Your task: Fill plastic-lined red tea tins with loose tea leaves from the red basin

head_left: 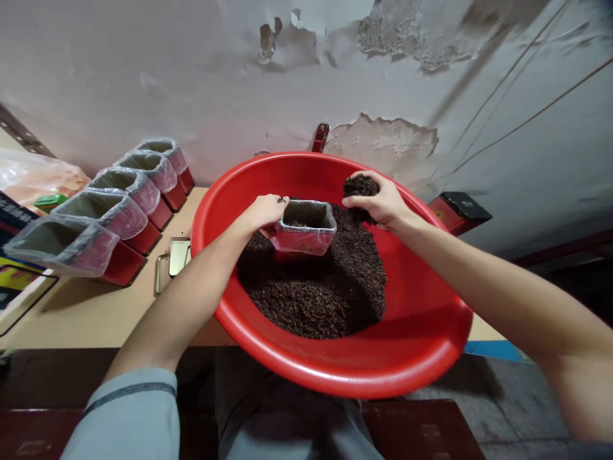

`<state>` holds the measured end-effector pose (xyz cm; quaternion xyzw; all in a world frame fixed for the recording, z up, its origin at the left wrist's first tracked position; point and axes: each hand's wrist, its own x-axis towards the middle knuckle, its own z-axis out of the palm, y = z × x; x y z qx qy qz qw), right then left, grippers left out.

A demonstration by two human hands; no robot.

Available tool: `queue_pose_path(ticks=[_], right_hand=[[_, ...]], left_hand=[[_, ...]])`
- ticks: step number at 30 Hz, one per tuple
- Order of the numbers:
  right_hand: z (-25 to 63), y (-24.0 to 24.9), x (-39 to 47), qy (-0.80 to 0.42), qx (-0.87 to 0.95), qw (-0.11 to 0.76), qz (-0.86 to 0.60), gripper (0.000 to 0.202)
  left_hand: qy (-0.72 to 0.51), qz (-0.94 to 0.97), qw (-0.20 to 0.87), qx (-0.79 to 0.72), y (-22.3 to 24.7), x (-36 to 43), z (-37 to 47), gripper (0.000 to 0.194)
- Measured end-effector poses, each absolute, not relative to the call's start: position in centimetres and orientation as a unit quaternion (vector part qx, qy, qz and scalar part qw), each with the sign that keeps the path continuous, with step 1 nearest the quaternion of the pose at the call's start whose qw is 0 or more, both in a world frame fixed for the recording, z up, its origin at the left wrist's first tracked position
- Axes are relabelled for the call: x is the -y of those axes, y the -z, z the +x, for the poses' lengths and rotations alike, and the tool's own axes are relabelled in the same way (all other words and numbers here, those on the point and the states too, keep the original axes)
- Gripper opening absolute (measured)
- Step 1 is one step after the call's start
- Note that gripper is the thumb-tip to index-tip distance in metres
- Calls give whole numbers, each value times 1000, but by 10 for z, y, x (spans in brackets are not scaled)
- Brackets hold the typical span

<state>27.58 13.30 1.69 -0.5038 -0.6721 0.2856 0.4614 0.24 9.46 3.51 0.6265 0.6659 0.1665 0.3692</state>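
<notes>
A wide red basin point(345, 377) holds a heap of dark, twisted dried leaves, like loose tea point(306, 310). Inside it stands a red box lined with a clear plastic bag point(306, 239), its mouth facing up and some leaves visible within. My left hand point(266, 212) grips the left rim of this box, fingers partly hidden. To the right of the box and slightly above the heap, my right hand point(378, 199) is closed around a clump of the tea leaves point(360, 186).
Several red boxes with plastic liners point(115, 211) stand in a row on the table point(86, 319) at left. A phone-like object point(179, 257) lies beside the basin. Behind are a peeling wall point(191, 76) and, at right, a red and black box point(460, 212).
</notes>
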Motion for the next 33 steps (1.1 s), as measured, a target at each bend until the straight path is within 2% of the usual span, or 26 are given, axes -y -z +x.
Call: queue_pose_path(ticks=[3,8,11,16,26,33], right_hand=[[251,-43,-136,-287,727,463,-418,54],[206,-62,-127,-290,790,412,-349,52],[193,-60,-121,-265,833,368,-317,48],[190,-52,-123,-210,871,325,-302,42],[190,-54,-126,-241,860,340,-294,31],[196,-46,-130,-240,875,314,-280,28]], left_hand=[[-168,628,361,-668,-40,-93,0,46],[-200,619,354,-672,-44,-94,-11,42],[-208,605,349,-684,-44,-96,-20,33],[-181,594,333,-710,-40,-102,-26,57],[-180,616,314,-700,-34,-107,-30,55],[-183,641,292,-686,-32,-109,-29,53]])
